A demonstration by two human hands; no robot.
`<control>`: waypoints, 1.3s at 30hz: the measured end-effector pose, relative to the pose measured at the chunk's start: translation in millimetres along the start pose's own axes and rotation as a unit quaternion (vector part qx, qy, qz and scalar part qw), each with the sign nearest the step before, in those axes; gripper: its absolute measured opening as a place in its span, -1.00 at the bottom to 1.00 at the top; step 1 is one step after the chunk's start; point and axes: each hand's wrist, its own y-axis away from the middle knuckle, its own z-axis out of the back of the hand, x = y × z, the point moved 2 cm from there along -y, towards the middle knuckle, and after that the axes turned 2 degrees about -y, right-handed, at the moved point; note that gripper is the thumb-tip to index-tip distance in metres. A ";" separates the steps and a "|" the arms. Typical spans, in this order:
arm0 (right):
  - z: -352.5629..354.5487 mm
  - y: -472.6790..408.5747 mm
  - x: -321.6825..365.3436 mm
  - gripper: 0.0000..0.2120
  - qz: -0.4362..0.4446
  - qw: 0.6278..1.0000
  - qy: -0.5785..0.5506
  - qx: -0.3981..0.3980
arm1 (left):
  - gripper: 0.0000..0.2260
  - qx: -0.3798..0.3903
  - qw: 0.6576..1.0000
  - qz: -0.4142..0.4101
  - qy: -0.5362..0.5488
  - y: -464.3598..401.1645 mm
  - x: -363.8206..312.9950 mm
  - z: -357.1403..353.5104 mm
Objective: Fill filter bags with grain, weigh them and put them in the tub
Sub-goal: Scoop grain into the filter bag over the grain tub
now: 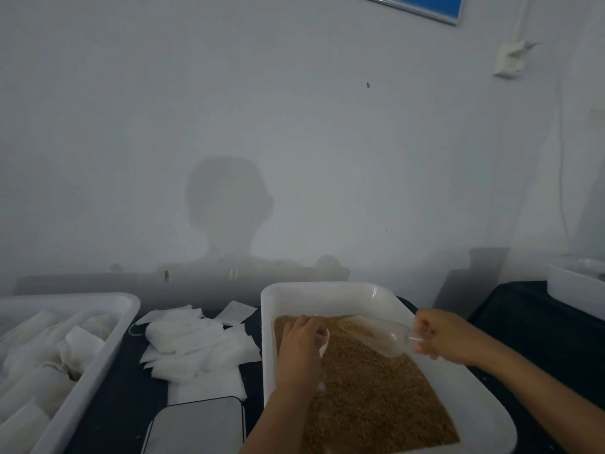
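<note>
left hand (pixel 302 342): fingers curled round filter bag (pixel 324 347) | right hand (pixel 440 335): gripping scoop (pixel 383 335)

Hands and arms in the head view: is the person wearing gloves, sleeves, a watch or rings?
Nothing worn shows. The left hand and right hand are bare, with no gloves. Both forearms are uncovered up to the picture's edge, so no sleeve shows. No watch, band or ring shows on either wrist or on the fingers that show, though the dim, slightly blurred picture could hide a thin ring.
</note>
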 end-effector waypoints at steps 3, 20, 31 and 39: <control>13.0 8.4 -6.1 -0.87 0.011 1.000 -0.012 0.020 | -0.89 0.058 0.997 -0.054 0.017 0.5 -4.0 -2.8; 45.6 -5.9 25.8 -0.84 0.040 0.978 0.204 0.029 | -0.94 0.146 0.976 -0.155 0.042 6.9 -15.1 -5.8; 59.1 -16.0 56.1 -0.72 0.066 0.946 0.316 -0.016 | -0.95 0.141 0.983 -0.106 0.044 4.7 -8.0 -10.3; 21.6 -21.1 28.5 -0.85 -0.062 0.961 0.257 0.075 | -0.86 -0.013 0.999 0.016 -0.028 1.9 0.1 -1.3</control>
